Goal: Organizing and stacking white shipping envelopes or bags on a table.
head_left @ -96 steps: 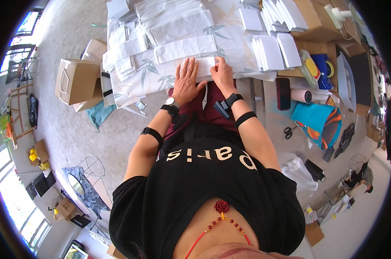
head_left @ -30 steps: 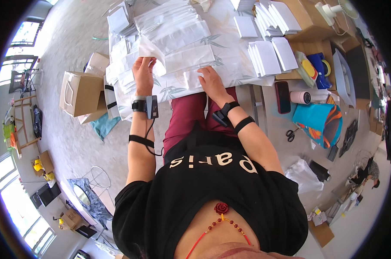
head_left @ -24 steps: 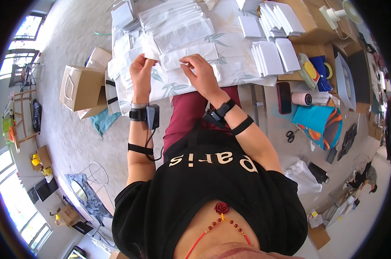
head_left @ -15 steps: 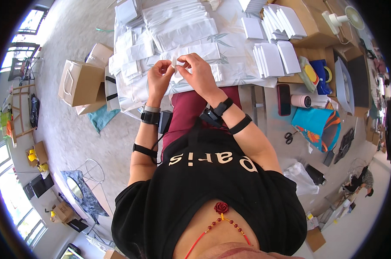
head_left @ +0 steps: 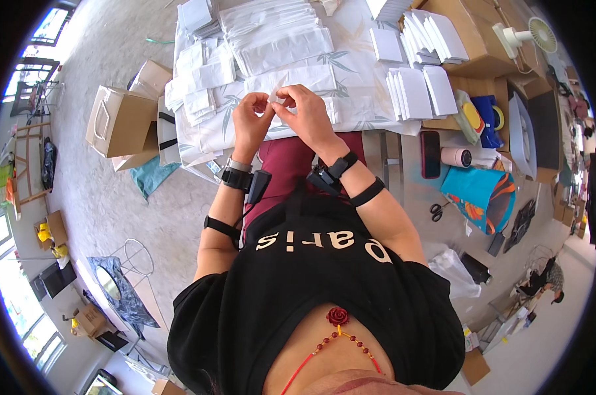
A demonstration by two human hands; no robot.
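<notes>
At table edge, a small white paper piece point(head_left: 279, 102) is pinched between both hands, fingertips meeting just over a long white packet point(head_left: 291, 79).
Left hand point(head_left: 250, 122) and right hand point(head_left: 308, 113) are both closed on the piece; the step looks like fine fingertip work, folding or peeling, so the next move likely needs a steady two-handed pinch. Above the grip, more packets are heaped on the leaf-print cloth point(head_left: 351, 62); right of it, card stacks point(head_left: 416, 92) are fanned out close by. Further right, a phone point(head_left: 430, 154), cup point(head_left: 456, 157) and scissors point(head_left: 437, 211) lie apart. Left of the grip, a paper bag point(head_left: 117, 122) stands on the floor. Nothing is seen blocking the hands.
</notes>
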